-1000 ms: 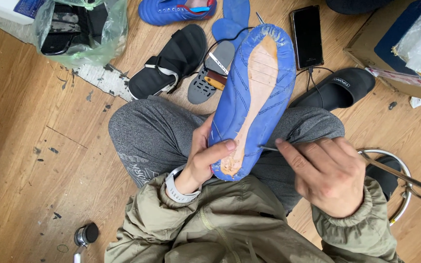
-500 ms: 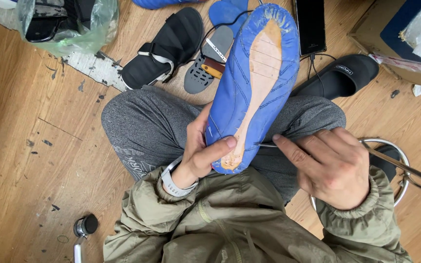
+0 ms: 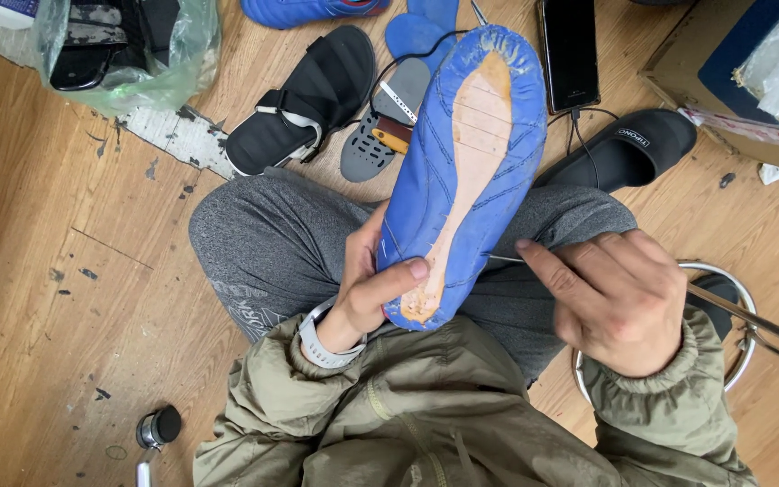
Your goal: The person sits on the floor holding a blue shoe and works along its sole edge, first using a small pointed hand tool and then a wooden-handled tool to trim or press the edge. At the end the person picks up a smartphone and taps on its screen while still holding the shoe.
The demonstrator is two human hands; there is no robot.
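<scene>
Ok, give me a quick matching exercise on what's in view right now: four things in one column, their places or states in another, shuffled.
Things:
1. blue shoe upper
2. phone
3. black sandal
4. thin metal tool

Places or states:
A. on the floor, cable plugged in
B. gripped by the left hand
C. pinched in the right hand
D. on the floor beside a plastic bag

Pairs: 1-B, 2-A, 3-D, 4-C

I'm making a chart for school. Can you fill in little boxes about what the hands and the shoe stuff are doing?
left hand: left hand grips the heel end of the blue shoe upper, thumb on its underside
right hand: right hand pinches a thin metal tool touching the shoe's edge
shoe: sole side up, tan insole board showing
floor nearby: black sandal, black slipper, phone
</scene>
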